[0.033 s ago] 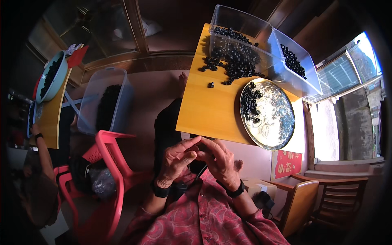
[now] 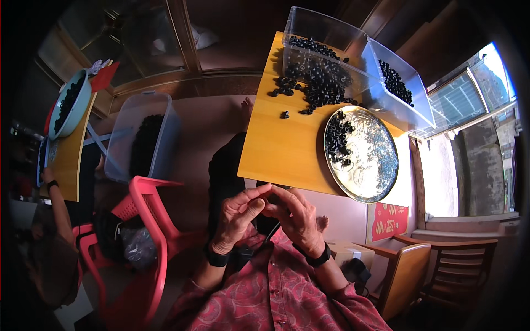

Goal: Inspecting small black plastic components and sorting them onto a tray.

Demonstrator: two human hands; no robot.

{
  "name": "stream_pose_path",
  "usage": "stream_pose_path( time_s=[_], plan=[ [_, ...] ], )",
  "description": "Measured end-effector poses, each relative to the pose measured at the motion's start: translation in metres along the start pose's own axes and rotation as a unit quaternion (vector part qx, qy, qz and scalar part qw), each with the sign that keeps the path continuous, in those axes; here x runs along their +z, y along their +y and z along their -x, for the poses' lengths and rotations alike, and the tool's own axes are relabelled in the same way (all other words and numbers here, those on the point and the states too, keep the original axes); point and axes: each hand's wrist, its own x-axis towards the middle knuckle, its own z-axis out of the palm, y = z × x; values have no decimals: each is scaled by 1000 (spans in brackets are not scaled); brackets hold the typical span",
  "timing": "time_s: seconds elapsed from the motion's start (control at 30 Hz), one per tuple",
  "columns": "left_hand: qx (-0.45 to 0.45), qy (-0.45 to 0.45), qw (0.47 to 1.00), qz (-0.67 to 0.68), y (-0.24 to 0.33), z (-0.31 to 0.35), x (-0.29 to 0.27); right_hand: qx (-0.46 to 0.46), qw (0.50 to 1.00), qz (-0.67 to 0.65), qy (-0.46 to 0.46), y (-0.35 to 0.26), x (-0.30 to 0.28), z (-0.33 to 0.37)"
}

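Note:
In front of my shirt, just below the near edge of the yellow table (image 2: pixel 270 146), my two hands meet at the fingertips. My left hand (image 2: pixel 238 218) is closed, its thumb bent in toward the index finger. My right hand (image 2: pixel 298 216) is closed as well, fingers curled against the left ones. Whatever they pinch is hidden behind the fingers. On the table, a round shiny metal tray (image 2: pixel 367 160) holds small black ring-shaped parts (image 2: pixel 337 138) on its left side. One loose black part (image 2: pixel 285 115) lies apart from a spilled pile (image 2: pixel 323 91).
A clear plastic bin (image 2: pixel 326 27) lies tipped at the table's far side beside another bin (image 2: pixel 406 107) of black parts. On the floor at left are a clear tub (image 2: pixel 171 118) and a pink chair (image 2: pixel 157 231). Another person's arm (image 2: pixel 62 207) reaches a second table. Wooden chairs (image 2: pixel 406 270) stand at right.
My left thumb has shifted up slightly toward the meeting fingertips. Everything else looks the same.

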Motion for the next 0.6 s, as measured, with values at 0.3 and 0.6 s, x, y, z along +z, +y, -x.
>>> stream_pose_path(
  time_s=[0.3, 0.6],
  plan=[
    [-161, 51, 986, 7, 3, -2, -9, 34, 996, -29, -78, 9, 0, 8],
    [-238, 25, 971, -1, 2, -4, -16, 19, 991, -16, -129, 20, 4, 7]
  ],
)
